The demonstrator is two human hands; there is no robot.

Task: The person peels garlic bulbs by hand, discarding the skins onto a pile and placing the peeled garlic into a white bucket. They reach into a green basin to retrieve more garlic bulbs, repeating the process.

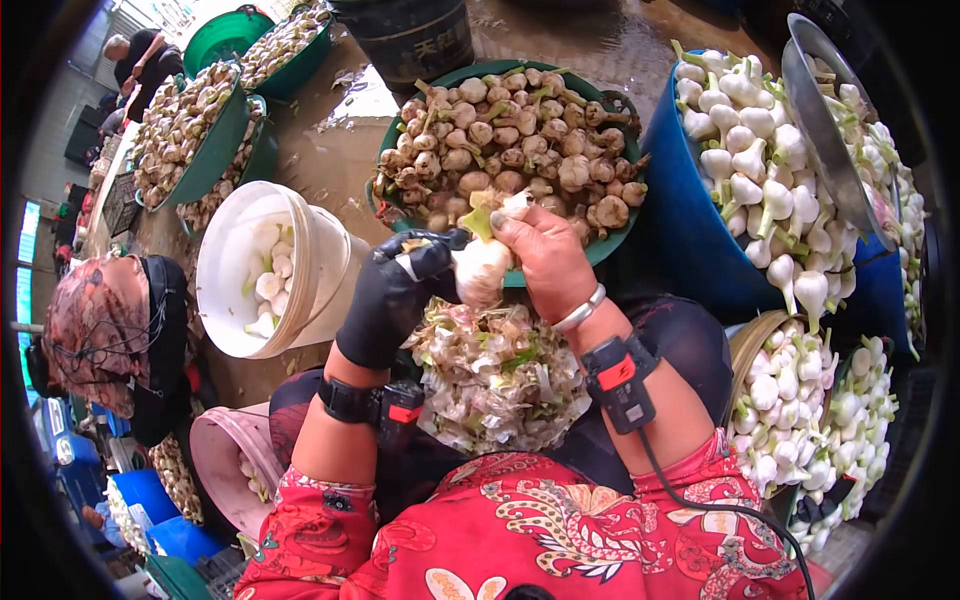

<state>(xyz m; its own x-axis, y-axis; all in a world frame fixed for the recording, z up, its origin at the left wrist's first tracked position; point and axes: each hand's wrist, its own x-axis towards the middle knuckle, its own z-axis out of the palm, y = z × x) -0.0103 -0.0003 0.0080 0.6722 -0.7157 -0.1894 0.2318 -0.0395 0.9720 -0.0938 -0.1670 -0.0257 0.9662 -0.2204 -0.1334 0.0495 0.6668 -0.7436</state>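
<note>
My left hand (395, 295), in a black glove, grips a white garlic bulb (482, 268) from the left. My right hand (548, 255), bare with a silver bracelet, holds the same bulb from the right and pinches its green stalk at the top. The bulb hangs above a heap of peeled skins (497, 372) lying on my lap. Just beyond the hands stands a green basin (610, 243) heaped with unpeeled, dirty garlic bulbs (510, 150). Black bands with red patches sit on both wrists.
A white bucket (300, 262) with a few peeled bulbs tilts at my left. Blue tubs (690, 215) piled with white peeled garlic stand at the right, with a metal bowl (825, 120) on top. More green basins (215, 135) sit far left. A person with a patterned headscarf (95, 330) works at the left.
</note>
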